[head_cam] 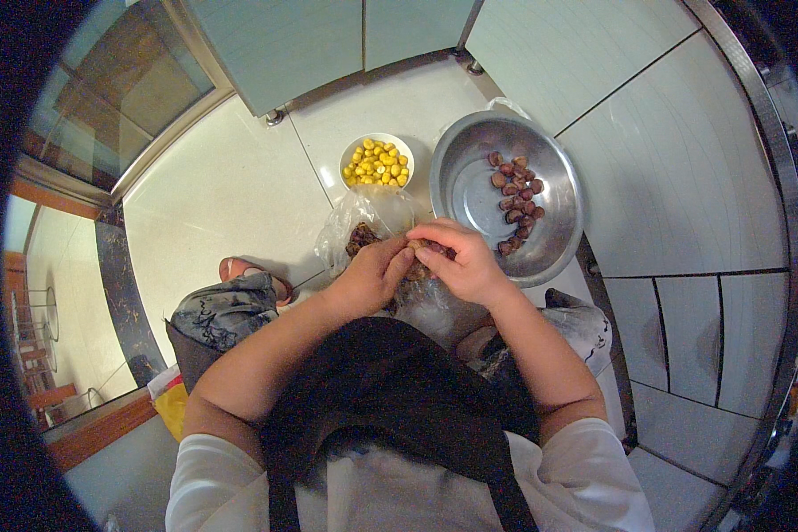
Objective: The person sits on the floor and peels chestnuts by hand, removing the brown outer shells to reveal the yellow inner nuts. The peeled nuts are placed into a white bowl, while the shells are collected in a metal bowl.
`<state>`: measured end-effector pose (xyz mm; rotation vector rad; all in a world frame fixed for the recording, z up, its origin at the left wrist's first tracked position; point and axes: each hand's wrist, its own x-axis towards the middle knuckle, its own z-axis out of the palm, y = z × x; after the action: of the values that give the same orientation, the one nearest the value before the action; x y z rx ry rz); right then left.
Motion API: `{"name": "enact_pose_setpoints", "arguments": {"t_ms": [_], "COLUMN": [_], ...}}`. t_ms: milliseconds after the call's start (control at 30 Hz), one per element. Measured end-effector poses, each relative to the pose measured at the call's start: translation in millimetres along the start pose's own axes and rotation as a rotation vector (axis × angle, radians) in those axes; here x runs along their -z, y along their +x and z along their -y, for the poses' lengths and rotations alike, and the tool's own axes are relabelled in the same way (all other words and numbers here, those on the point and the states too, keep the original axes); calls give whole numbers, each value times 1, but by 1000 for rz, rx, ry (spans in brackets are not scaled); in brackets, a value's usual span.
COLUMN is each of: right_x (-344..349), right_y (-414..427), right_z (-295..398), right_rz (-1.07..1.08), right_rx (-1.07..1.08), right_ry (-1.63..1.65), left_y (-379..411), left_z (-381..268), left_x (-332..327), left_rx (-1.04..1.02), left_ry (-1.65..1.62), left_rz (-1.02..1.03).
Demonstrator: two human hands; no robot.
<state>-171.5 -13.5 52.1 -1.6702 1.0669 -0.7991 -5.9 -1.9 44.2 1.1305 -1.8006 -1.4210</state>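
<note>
My left hand [371, 276] and my right hand [462, 261] meet over a clear plastic bag [346, 223], both pinching a small brownish chestnut [417, 245] between the fingertips. Dark brown shell pieces [362, 238] show in the bag beside my left hand. Beyond the bag stands a white bowl [343, 174] full of peeled yellow chestnuts [376, 161]. To its right, a wide steel basin [464, 189] holds several chestnuts in brown shells [520, 193]. My fingers partly hide the chestnut they hold.
Pale cabinet fronts [691, 159] rise at the right, with more cabinet doors [292, 46] at the far side. A glass-panelled door [126, 86] is at the upper left. My knees and a sandalled foot [239, 269] flank the bag on the tiled floor [199, 193].
</note>
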Motion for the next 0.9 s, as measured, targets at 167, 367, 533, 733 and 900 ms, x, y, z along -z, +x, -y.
{"name": "enact_pose_setpoints", "arguments": {"t_ms": [167,367,533,733,900], "right_x": [-5,-9,-12,-5,-1], "right_y": [1,1,1,1,0], "right_z": [-3,-6,-12,-11,-6], "right_rz": [-65,-43,-46,20,87], "right_rx": [177,3,-164,-112,-81], "right_ry": [-162,-61,113,18,-83], "left_y": [2,2,2,6,4], "left_z": [9,8,18,23,19], "left_x": [-4,-10,-9,-6,-5], "left_rx": [-68,-82,79,59,12], "left_ry": [129,153,-47,24,176], "left_rz": [-41,-157,-117,-43,7]}}
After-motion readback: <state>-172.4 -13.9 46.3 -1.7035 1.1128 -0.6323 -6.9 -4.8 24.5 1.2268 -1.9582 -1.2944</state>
